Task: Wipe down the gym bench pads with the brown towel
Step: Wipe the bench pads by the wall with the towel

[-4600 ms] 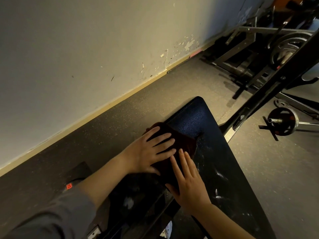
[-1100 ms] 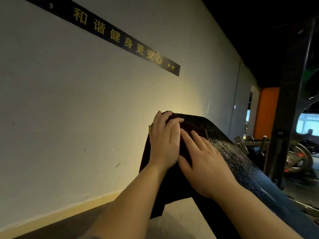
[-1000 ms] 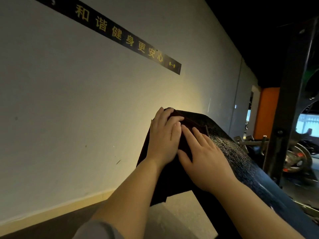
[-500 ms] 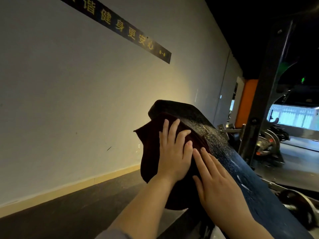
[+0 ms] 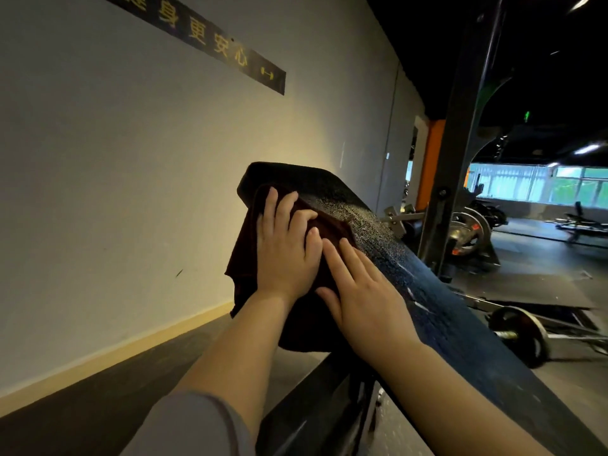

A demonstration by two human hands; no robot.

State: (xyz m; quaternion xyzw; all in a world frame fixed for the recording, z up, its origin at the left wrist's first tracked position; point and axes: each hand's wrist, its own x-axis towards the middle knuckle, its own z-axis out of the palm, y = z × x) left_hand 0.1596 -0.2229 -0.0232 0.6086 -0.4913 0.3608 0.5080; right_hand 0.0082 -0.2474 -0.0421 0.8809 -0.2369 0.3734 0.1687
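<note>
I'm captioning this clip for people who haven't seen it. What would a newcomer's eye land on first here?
First the two hands in the middle: the left hand and right hand press a brown towel flat against the upper end of an inclined black bench pad. Next, the dark strip with yellow characters high on the pale wall, and the weight plates to the right.

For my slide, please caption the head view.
Both hands, left and right, press brown towel on inclined bench pad.
</note>
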